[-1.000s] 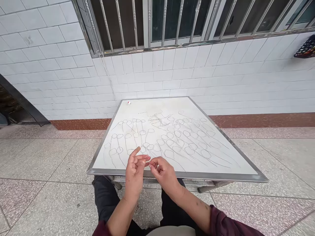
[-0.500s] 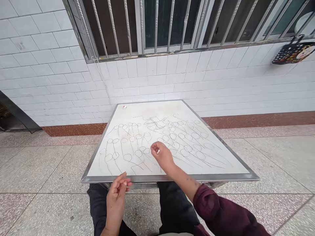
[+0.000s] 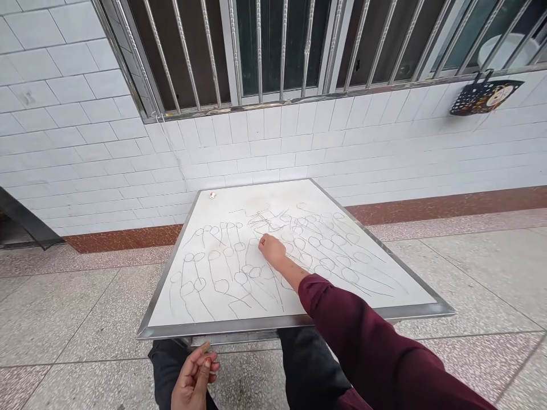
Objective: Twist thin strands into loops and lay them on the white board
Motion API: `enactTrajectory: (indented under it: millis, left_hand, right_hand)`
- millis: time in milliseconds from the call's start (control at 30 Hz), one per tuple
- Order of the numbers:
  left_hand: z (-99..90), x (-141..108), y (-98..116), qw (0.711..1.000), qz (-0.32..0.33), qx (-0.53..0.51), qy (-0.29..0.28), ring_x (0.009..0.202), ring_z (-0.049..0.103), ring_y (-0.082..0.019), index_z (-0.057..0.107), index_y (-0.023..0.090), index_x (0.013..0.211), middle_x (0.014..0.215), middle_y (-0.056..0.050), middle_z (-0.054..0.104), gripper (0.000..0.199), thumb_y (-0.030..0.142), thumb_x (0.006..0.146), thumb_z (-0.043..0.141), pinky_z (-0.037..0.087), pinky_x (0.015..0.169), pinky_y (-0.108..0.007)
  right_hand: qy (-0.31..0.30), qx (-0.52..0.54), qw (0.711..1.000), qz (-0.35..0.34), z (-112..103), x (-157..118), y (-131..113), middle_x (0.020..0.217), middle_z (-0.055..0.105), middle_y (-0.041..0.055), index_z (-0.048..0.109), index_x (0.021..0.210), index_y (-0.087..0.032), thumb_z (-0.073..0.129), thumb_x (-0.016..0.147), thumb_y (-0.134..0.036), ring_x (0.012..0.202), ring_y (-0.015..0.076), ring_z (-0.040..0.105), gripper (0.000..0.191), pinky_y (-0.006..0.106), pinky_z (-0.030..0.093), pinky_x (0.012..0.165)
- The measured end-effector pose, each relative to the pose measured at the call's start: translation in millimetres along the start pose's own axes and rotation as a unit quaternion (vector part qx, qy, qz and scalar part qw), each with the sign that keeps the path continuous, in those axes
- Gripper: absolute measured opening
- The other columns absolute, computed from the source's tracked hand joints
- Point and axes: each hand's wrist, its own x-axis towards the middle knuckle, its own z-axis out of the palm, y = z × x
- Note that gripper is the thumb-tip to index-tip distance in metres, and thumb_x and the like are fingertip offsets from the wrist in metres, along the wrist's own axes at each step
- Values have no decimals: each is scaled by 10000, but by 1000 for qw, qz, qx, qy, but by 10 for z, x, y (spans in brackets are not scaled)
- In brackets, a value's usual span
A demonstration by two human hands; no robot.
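A white table top (image 3: 256, 196) with a grey metal rim carries many thin dark strands, several of them looped at one end, laid in rough rows. My right hand (image 3: 272, 249) is over the middle of the table, fingers pinched together; whatever they hold is too small to make out. Below the near rim, above my left leg, my left hand (image 3: 195, 377) has its thumb pressed against curled fingers, and any thing between them cannot be made out. A tangle of strands (image 3: 267, 221) lies just beyond my right hand.
A small red and white object (image 3: 212, 195) sits at the table's far left corner. Behind the table stands a white tiled wall (image 3: 239, 151) with a barred window above. A patterned bag (image 3: 485, 97) hangs at the right. My legs are under the near edge.
My right hand has moved forward, farther over the table, toward the tangle. My left hand has drawn back and lower, away from the near rim. The view has shifted slightly.
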Motion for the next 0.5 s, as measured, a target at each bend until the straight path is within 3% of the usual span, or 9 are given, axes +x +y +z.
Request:
enactTrajectory:
  millis: [333,400,500]
  left_hand:
    - [-56,36,22,1000,-20,-9,17,704,686,-207,690,171,964,817,-60,753,635,532,466,853,538,625,-280]
    - [-61,12,175,1000,0,0,27,747,687,-209,676,184,1025,877,-54,749,628,521,520,836,546,651,-287]
    - [0,-112,661,998,48,-6,39,829,684,-238,631,230,1161,928,-50,742,645,517,607,794,561,734,-343]
  right_hand:
    - [-30,-34,999,-2,175,88,49,837,668,28,613,932,-213,486,893,-199,722,150,588,133,233,322,547]
    - [-27,-38,999,-15,153,94,90,815,674,20,623,936,-221,476,911,-237,698,147,587,150,231,322,544]
    - [-4,-50,998,-38,42,128,211,839,687,26,640,958,-226,451,933,-271,724,155,592,196,236,329,561]
